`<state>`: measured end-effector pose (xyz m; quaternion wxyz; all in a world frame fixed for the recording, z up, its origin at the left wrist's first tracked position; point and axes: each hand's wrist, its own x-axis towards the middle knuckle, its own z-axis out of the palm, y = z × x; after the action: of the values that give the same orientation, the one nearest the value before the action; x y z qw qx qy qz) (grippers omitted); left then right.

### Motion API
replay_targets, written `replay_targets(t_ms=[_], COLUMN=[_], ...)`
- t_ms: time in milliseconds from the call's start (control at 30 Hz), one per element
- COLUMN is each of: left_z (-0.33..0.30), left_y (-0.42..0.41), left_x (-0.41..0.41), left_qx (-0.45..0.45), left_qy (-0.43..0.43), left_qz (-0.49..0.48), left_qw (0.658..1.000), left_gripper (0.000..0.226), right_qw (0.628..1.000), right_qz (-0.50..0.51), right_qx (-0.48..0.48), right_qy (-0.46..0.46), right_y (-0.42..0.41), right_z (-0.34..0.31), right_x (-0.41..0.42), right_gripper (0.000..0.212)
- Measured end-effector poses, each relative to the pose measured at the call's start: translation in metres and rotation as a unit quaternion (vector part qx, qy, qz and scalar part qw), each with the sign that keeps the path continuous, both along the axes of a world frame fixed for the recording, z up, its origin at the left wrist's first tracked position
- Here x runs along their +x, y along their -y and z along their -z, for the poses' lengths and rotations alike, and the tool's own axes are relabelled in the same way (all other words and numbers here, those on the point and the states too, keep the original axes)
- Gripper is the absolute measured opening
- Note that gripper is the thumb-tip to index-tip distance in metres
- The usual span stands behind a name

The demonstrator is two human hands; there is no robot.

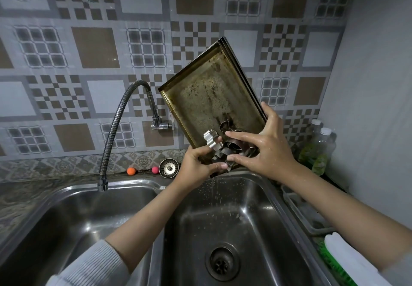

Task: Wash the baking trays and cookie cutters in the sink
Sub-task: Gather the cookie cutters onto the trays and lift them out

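Observation:
A stack of stained baking trays (207,94) is tilted steeply above the right sink basin (249,214), and water trickles from its lower corner. Several metal cookie cutters (231,147) have gathered at the trays' low end. My left hand (198,163) grips the lower left edge of the trays, and a flower-shaped cutter (211,137) rests against its fingers. My right hand (267,149) holds the trays' right edge with its thumb while its spread fingers press on the cutters.
A flexible faucet (116,127) hangs over the left basin (73,223). A sink strainer (169,168) and two small balls (131,171) lie on the back ledge. Bottles (317,149) stand at the right corner, above a rack (307,210) and a green-and-white brush (343,256).

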<state>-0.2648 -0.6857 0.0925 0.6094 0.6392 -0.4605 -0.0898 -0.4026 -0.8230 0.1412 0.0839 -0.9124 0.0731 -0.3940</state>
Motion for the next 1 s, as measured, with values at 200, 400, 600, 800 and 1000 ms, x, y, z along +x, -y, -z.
replay_targets(t_ms=[200, 400, 600, 800, 1000], left_z=[-0.005, -0.012, -0.004, 0.028, 0.07], left_y=[-0.006, -0.017, -0.038, -0.072, -0.125], left_x=[-0.006, -0.013, -0.035, -0.056, -0.068], left_qx=[0.048, 0.098, 0.154, 0.223, 0.285], left_qy=[-0.032, -0.036, -0.041, -0.082, -0.159], left_qz=[-0.003, -0.002, 0.015, -0.006, -0.053], left_qw=[0.998, 0.995, 0.987, 0.971, 0.944], left_gripper=[0.063, 0.051, 0.062, 0.056, 0.06], right_qw=[0.999, 0.99, 0.969, 0.947, 0.91], right_qz=[-0.008, -0.011, -0.022, -0.023, -0.051], right_qx=[0.042, 0.143, 0.244, 0.314, 0.386], right_qy=[0.0, 0.011, -0.034, -0.064, -0.143], right_y=[-0.002, -0.01, -0.027, -0.043, -0.075], right_z=[0.004, 0.014, 0.039, 0.087, 0.142], right_x=[-0.005, -0.014, -0.033, -0.041, -0.028], right_gripper=[0.051, 0.052, 0.049, 0.047, 0.053])
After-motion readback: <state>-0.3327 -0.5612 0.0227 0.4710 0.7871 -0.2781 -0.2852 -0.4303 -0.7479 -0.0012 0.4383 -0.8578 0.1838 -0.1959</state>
